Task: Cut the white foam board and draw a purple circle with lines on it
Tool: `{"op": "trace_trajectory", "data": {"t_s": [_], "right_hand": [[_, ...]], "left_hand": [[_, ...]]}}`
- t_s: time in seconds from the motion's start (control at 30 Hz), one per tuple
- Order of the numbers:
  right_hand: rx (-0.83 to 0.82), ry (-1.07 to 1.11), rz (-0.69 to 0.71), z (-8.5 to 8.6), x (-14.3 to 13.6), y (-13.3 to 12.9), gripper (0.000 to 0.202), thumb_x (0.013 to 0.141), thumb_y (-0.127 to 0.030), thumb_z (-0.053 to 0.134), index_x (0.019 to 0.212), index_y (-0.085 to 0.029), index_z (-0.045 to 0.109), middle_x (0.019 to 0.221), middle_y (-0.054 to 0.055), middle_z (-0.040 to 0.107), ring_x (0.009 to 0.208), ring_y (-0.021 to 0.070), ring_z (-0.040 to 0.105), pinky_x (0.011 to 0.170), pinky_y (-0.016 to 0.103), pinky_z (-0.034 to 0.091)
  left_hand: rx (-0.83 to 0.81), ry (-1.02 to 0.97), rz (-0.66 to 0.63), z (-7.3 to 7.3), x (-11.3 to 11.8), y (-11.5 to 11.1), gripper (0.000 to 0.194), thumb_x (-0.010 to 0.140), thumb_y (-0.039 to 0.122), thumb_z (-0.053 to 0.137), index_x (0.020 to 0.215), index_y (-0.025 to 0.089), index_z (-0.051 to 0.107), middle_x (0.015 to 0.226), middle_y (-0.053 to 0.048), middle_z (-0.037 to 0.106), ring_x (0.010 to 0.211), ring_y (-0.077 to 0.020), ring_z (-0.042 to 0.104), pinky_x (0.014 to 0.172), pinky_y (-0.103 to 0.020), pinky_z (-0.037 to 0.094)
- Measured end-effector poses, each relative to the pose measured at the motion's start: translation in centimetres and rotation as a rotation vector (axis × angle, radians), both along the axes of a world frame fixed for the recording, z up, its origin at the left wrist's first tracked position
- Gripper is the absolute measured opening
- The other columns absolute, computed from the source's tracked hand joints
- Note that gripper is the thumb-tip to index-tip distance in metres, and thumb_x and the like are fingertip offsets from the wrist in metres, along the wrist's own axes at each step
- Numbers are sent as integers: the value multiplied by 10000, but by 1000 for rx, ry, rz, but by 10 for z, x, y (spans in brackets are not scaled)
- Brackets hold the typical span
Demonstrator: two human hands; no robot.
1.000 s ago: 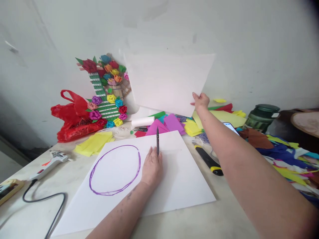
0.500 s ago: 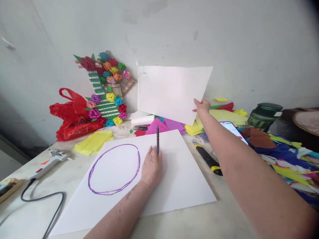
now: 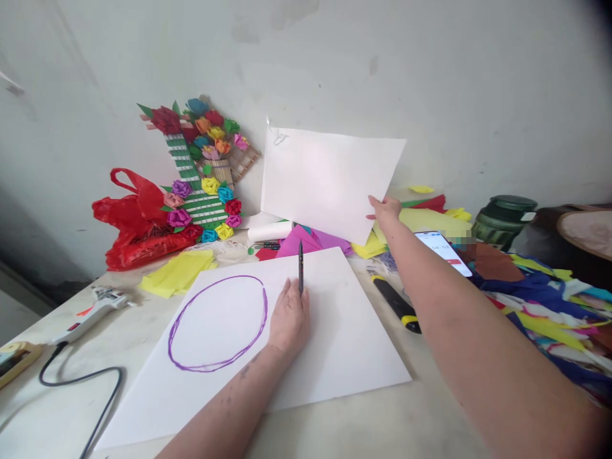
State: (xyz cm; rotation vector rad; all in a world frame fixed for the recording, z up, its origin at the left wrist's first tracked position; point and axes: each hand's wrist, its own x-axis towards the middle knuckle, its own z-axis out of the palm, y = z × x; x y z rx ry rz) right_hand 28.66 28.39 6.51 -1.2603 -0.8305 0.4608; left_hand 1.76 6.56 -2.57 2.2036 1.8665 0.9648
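Observation:
A large white sheet (image 3: 351,338) lies on the table with a purple circle (image 3: 171,347) drawn on its left half. On this sheet rests my left hand (image 3: 289,319), closed around a black pen (image 3: 301,264) that points upward. Farther back, my right hand (image 3: 387,209) pinches the lower right corner of a second white sheet (image 3: 329,175), which stands upright before the wall. A small grey mark shows near that sheet's top left corner.
Left are a glue gun (image 3: 90,315) with its cord, yellow paper (image 3: 179,274), a red plastic bag (image 3: 129,217) and a paper-flower guitar shape (image 3: 205,207). Right are a utility knife (image 3: 394,303), a phone (image 3: 442,253), a green jar (image 3: 504,220) and coloured scraps (image 3: 549,319).
The upright sheet has tilted slightly, its top right corner lower, and a grey mark now shows at its top left. My left hand keeps the pen in place on the lower sheet.

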Motion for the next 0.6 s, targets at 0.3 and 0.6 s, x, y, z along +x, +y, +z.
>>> {"op": "trace_trajectory", "data": {"t_s": [0.3,0.6], "right_hand": [[-6,-37,30,0,10,-9,224,653,-287,668,607,-146,501,673,20,540,514,104,533,418,290,554],[2,-34,-4,-10,-3,-15,212,663,-254,636,830,-141,573,777,23,581,570,108,560,446,259,546]], "left_hand": [[-1,2,0,-2,0,2,360,868,257,328,1181,119,439,1258,-148,500,1268,-195,310,1030,-382,318],[-24,3,-16,4,0,0,376,871,262,292,1153,75,456,1260,-182,486,1276,-211,288,1029,-396,319]]}}
